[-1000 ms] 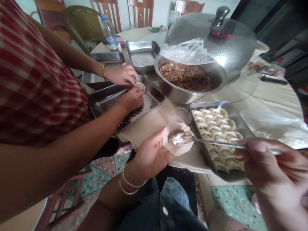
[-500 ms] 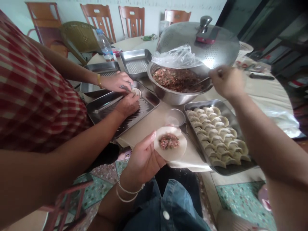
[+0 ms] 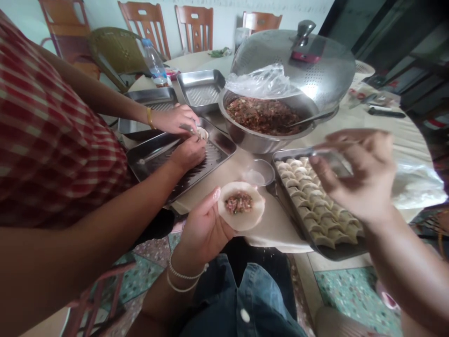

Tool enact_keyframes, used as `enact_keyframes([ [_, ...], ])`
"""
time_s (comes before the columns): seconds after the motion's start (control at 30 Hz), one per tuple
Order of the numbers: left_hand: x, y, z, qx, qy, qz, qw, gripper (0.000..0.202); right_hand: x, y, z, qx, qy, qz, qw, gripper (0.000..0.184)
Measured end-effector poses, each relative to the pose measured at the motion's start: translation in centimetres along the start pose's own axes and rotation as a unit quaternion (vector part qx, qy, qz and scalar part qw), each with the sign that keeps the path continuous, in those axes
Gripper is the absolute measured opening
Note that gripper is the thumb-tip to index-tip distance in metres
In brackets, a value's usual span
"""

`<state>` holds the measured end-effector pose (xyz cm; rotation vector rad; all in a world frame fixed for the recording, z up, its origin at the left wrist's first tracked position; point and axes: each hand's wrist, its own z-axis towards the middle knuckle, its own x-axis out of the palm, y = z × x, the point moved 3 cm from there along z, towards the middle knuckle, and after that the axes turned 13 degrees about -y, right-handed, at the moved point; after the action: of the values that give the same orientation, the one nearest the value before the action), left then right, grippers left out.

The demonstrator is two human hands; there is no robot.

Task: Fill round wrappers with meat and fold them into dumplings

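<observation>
On the fingers of my left hand [image 3: 206, 224] lies a round dumpling wrapper [image 3: 258, 210], its near edge held by my thumb. A mound of meat filling [image 3: 238, 202] sits in its middle. My right hand [image 3: 365, 173], somewhat blurred, hovers over the right part of a metal tray [image 3: 326, 252] with its fingers apart and nothing visible in them. Rows of folded dumplings [image 3: 312, 201] fill that tray. Beyond it stands a steel bowl [image 3: 259, 142] of minced meat [image 3: 259, 114], with a spoon [image 3: 310, 120] leaning on its rim.
A co-worker's hands [image 3: 185, 135] pinch a dumpling [image 3: 202, 135] over another metal tray [image 3: 220, 157] at left. A small clear bowl [image 3: 261, 172] stands near my wrapper. A perforated metal lid [image 3: 322, 65] and plastic bag rise behind the meat. A knife [image 3: 386, 112] lies at right.
My right hand has let go of the spoon in the meat bowl and moved right and toward me, over the dumpling tray. My left hand still holds the filled wrapper, slightly shifted left.
</observation>
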<state>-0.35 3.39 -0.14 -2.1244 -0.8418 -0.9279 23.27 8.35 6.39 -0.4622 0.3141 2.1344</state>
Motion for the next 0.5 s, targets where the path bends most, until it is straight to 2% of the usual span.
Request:
enact_keyframes([
  [0.07, -0.2, -0.3, 0.1, 0.028, -0.019, -0.002, 0.999, 0.051, 0.8, 1.7, -0.6, -0.011, 0.108, 0.078, 0.991, 0.021],
  [0.13, -0.5, -0.6, 0.2, 0.068, -0.052, -0.002, 0.996, 0.051, 2.8, 2.6, -1.3, -0.025, 0.232, 0.126, 0.964, 0.037],
  [0.2, -0.8, -0.9, 0.0, 0.099, -0.083, -0.004, 0.992, 0.051, 5.2, 2.9, -2.1, -0.063, 0.330, 0.109, 0.936, 0.055],
  [0.27, -0.9, -1.0, -0.2, 0.118, -0.107, -0.006, 0.987, 0.051, 7.0, 2.9, -2.6, -0.103, 0.387, 0.078, 0.913, 0.065],
  [0.33, -1.0, -1.0, -0.4, 0.131, -0.121, -0.008, 0.984, 0.051, 7.7, 3.1, -2.8, -0.130, 0.397, 0.068, 0.906, 0.069],
  [0.37, -1.0, -1.1, -0.4, 0.139, -0.124, -0.011, 0.982, 0.051, 7.5, 3.2, -2.7, -0.136, 0.379, 0.071, 0.912, 0.069],
  [0.5, -0.9, -1.0, -0.1, 0.150, -0.117, -0.040, 0.981, 0.050, 4.4, 4.8, -2.0, -0.098, 0.246, 0.134, 0.955, 0.063],
])
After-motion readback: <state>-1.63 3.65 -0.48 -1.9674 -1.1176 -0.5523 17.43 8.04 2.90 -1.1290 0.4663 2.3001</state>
